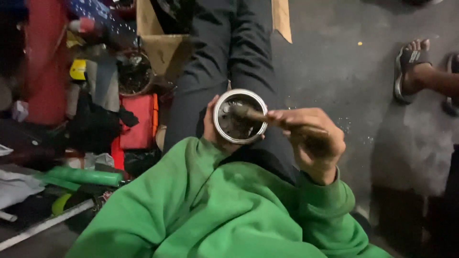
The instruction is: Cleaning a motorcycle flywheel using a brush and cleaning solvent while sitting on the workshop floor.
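Head view: left hand [210, 125] cups a metal tin [240, 116]; right hand [313, 139], grip clamped on a stick [248, 113], dips it inside.

sleeves [210, 210] green | tin [240, 116] silver | bag [138, 122] red | floor [334, 62] grey

Your left hand [211, 125] holds the tin [240, 116] over your lap; your right hand [311, 141] puts the brush [248, 113] in it.

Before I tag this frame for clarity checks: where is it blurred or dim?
Head view: the left hand holding the metal can is fairly sharp; the right hand and its stick are slightly motion-smeared; the clutter at left is blurred; the lower right floor lies in shadow.
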